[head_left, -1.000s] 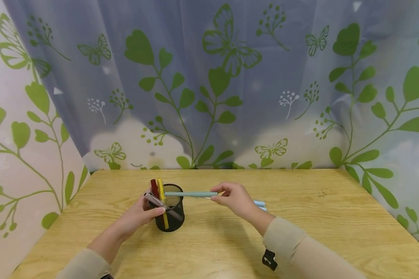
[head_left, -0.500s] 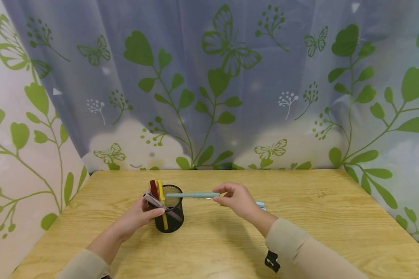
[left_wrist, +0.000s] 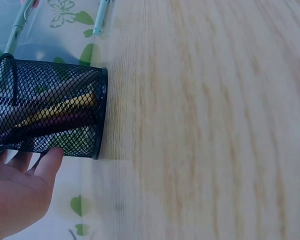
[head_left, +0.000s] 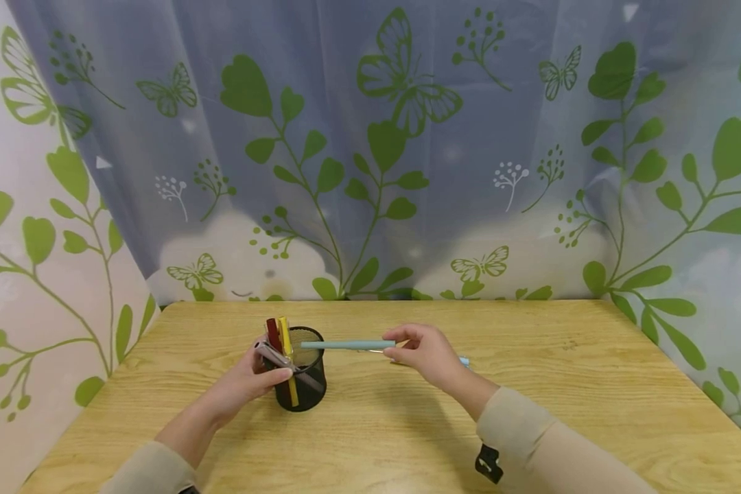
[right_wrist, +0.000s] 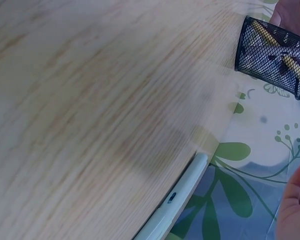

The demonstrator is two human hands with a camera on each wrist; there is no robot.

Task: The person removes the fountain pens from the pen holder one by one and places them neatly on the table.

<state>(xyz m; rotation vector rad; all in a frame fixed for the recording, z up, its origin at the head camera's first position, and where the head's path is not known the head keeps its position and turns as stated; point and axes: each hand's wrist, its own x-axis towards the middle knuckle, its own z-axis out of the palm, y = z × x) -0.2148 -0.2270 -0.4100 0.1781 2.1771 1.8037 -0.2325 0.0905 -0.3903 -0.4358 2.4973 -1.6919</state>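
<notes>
A black mesh pen holder (head_left: 309, 394) stands on the wooden table. In it are a dark red pen (head_left: 273, 333), a yellow pen (head_left: 285, 332) and a grey one (head_left: 274, 355), all leaning left. My left hand (head_left: 241, 390) holds the holder at its left side, thumb near the rim; in the left wrist view its fingertips touch the mesh. My right hand (head_left: 426, 357) pinches a teal pen (head_left: 346, 344) by its right end, between thumb and fingers. That pen lies level, its left end over the holder's opening. In the right wrist view only part of the right hand (right_wrist: 295, 205) shows.
A light blue pen (right_wrist: 175, 200) lies on the table, mostly hidden behind the right hand in the head view. The wooden table (head_left: 562, 398) reaches back to a curtain (head_left: 444, 171) printed with leaves and butterflies.
My right hand has shifted slightly to the right with the teal pen, whose left end has drawn back across the holder's opening. The left hand and the holder stay in place.
</notes>
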